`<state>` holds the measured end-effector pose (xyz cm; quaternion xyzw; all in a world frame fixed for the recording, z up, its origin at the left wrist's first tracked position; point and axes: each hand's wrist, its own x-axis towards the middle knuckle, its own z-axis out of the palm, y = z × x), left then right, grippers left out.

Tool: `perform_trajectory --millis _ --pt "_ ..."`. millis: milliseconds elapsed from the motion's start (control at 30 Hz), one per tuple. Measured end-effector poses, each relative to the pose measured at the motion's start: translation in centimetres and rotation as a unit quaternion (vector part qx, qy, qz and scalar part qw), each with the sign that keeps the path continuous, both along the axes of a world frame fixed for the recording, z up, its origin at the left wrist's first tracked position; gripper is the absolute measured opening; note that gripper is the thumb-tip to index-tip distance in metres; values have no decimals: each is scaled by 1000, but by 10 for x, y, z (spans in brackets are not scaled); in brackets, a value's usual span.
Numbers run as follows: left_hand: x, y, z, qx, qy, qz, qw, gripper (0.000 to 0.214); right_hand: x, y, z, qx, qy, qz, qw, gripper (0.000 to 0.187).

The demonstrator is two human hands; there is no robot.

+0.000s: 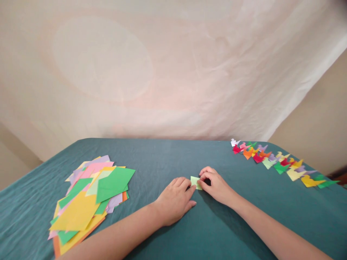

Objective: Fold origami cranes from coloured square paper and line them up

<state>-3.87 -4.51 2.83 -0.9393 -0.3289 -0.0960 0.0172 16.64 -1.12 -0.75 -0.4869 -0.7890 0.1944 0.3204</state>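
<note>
A small folded piece of pale green paper lies on the teal cloth between my two hands. My left hand rests palm down, its index fingertip on the paper's left lower edge. The thumb of that hand is stretched out over the cloth, apart from the paper. From the other side my right hand pinches the paper's right edge between thumb and fingers. Part of the paper is hidden under the fingertips, so its exact folds cannot be made out.
A loose pile of coloured paper sheets lies on the left, close to my left forearm. At the right, several small folded paper birds stand in slanting rows. The teal tablecloth reaches back to a pale hanging sheet.
</note>
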Motion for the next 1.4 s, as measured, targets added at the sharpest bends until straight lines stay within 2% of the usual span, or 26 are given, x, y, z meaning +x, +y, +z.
perform_trajectory --millis 1067,1400 --pt "0 -1 0 -13 -13 8 1000 39 -1 -1 0 15 -3 -1 1000 10" --pt "-1 -3 -9 -22 -22 -7 1000 42 3 -4 3 -7 0 13 1000 9"
